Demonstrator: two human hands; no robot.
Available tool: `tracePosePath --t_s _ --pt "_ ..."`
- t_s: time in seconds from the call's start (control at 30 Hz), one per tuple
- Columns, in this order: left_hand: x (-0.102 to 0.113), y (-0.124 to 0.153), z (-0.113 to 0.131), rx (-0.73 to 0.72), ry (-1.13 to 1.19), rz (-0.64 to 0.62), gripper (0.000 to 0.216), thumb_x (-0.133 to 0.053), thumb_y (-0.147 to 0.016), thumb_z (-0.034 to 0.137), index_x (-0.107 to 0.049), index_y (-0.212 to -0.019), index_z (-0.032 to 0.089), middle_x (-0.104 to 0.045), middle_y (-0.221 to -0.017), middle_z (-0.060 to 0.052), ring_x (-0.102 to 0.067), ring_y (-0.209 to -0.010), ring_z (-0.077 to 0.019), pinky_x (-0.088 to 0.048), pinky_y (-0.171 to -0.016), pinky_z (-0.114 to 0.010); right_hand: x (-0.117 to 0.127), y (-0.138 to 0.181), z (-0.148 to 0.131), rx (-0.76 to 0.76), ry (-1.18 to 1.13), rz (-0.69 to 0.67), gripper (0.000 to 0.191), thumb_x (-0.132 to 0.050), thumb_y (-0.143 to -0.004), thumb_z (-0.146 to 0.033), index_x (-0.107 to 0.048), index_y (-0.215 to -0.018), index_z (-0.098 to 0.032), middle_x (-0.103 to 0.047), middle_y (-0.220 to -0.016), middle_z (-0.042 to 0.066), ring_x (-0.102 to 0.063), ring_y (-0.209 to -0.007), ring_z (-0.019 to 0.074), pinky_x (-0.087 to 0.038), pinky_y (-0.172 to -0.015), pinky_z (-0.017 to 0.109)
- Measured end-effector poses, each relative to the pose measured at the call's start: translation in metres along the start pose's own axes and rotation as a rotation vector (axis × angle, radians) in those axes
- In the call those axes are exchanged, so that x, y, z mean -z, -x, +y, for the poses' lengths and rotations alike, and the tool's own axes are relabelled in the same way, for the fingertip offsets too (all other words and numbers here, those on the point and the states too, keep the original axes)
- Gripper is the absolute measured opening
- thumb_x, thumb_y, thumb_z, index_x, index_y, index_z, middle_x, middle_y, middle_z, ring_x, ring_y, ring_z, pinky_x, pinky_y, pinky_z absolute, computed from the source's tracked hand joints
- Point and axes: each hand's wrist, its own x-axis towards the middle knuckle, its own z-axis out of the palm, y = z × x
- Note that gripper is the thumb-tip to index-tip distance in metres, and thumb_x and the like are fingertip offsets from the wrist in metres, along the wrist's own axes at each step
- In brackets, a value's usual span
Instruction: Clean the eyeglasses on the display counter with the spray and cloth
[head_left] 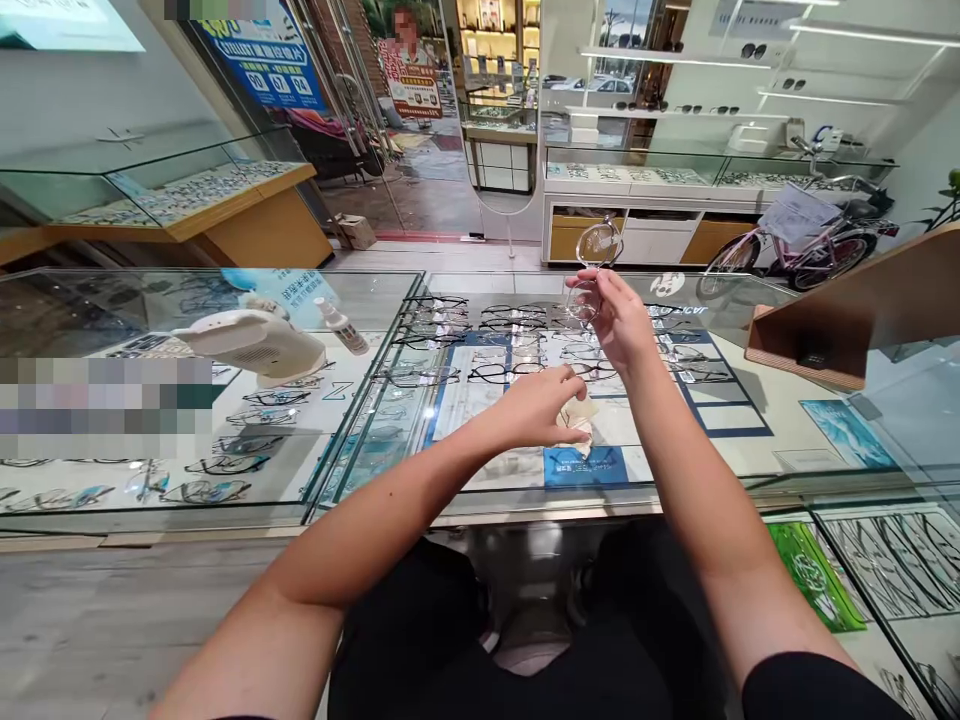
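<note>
R hand (621,320) pinches thin silvery round-lens glasses (598,243): prob. light, fragile; hold by rim. L hand (534,405) half-curled, pale-yellow crumpled cloth (584,414) at fingers, grip unclear.

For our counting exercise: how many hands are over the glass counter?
2: the left hand at a pale cloth, and the right hand, farther right, holding thin-rimmed glasses. No others show there.
</note>
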Motion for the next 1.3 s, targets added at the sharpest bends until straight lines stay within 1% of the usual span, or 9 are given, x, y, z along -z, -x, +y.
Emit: tracePosePath --t_s 0.1,0.33,0.47,0.63,0.8,0.97,1.1,1.17,1.3 --pt "-0.002 -0.002 -0.002 -0.004 0.043 -0.038 0.041 -0.076 -0.093 0.054 -0.068 -0.118 0.023 -0.066 -0.128 -0.011 -0.065 -0.117 -0.0302 -0.047 -0.085 -0.036 -0.001 0.000 0.001 -0.009 0.028 -0.001 0.041 -0.082 -0.086 -0.064 -0.077 -0.104 -0.027 -0.078 -0.116 0.004 -0.066 -0.087 0.0135 -0.051 -0.067 0.025" --pt "0.001 -0.004 -0.009 -0.041 0.142 -0.048 0.033 -0.068 -0.101 0.053 -0.073 -0.113 0.023 -0.071 -0.126 -0.009 -0.067 -0.116 -0.0283 -0.046 -0.090 -0.035 -0.002 0.000 0.003 0.007 0.031 -0.007 0.045 -0.083 -0.084 -0.067 -0.077 -0.104 -0.027 -0.079 -0.114 0.004 -0.064 -0.084 0.0135 -0.049 -0.067 0.026" --pt "0.000 -0.004 -0.003 -0.029 0.035 -0.046 0.035 -0.079 -0.091 0.046 -0.071 -0.115 0.022 -0.070 -0.126 -0.010 -0.066 -0.116 -0.0302 -0.047 -0.087 -0.036 -0.004 0.002 0.003 0.003 0.002 -0.032 0.043 -0.085 -0.084 -0.065 -0.078 -0.103 -0.027 -0.079 -0.112 0.003 -0.063 -0.082 0.0122 -0.048 -0.067 0.025" --pt "0.001 -0.004 -0.001 -0.013 0.020 -0.072 0.022 -0.073 -0.094 0.035 -0.071 -0.110 0.022 -0.070 -0.122 -0.008 -0.068 -0.111 -0.0278 -0.047 -0.084 -0.035 -0.006 0.004 0.002 -0.013 -0.002 -0.041 0.043 -0.087 -0.081 -0.065 -0.078 -0.101 -0.028 -0.080 -0.110 0.003 -0.063 -0.082 0.0124 -0.048 -0.066 0.024" --pt "0.004 -0.003 -0.008 -0.055 0.104 -0.105 0.025 -0.069 -0.099 0.042 -0.073 -0.113 0.022 -0.071 -0.124 -0.008 -0.067 -0.114 -0.0265 -0.048 -0.090 -0.035 -0.007 0.004 0.002 -0.021 0.005 -0.037 0.045 -0.087 -0.080 -0.065 -0.078 -0.101 -0.027 -0.079 -0.110 0.004 -0.063 -0.082 0.0132 -0.046 -0.066 0.025" --pt "0.009 -0.003 -0.004 -0.025 0.003 -0.125 0.029 -0.076 -0.085 0.031 -0.072 -0.112 0.022 -0.073 -0.118 -0.006 -0.068 -0.106 -0.0271 -0.046 -0.081 -0.035 -0.009 0.005 0.003 -0.031 0.026 -0.033 0.045 -0.086 -0.081 -0.065 -0.078 -0.102 -0.026 -0.079 -0.111 0.005 -0.064 -0.083 0.0139 -0.047 -0.067 0.026" --pt "0.011 -0.002 0.001 -0.025 -0.057 -0.098 0.023 -0.067 -0.085 0.023 -0.071 -0.108 0.021 -0.075 -0.114 -0.006 -0.070 -0.103 -0.0272 -0.047 -0.080 -0.036 -0.011 0.007 0.002 -0.043 0.041 -0.037 0.046 -0.086 -0.081 -0.065 -0.078 -0.104 -0.026 -0.079 -0.112 0.005 -0.065 -0.084 0.0141 -0.049 -0.069 0.026" --pt "0.010 -0.002 0.001 -0.049 -0.078 -0.079 0.020 -0.068 -0.088 0.026 -0.070 -0.106 0.020 -0.076 -0.114 -0.007 -0.071 -0.102 -0.0277 -0.048 -0.081 -0.037 -0.012 0.007 0.002 -0.045 0.050 -0.036 0.046 -0.085 -0.081 -0.066 -0.078 -0.104 -0.026 -0.079 -0.112 0.005 -0.065 -0.084 0.0142 -0.050 -0.070 0.026" --pt "0.004 -0.005 -0.003 -0.101 -0.102 -0.076 0.028 -0.073 -0.094 0.044 -0.069 -0.107 0.019 -0.075 -0.115 -0.009 -0.071 -0.105 -0.0288 -0.048 -0.081 -0.036 -0.012 0.007 0.003 -0.035 0.014 -0.035 0.046 -0.087 -0.079 -0.065 -0.079 -0.101 -0.026 -0.080 -0.107 0.004 -0.065 -0.081 0.0130 -0.050 -0.069 0.025"
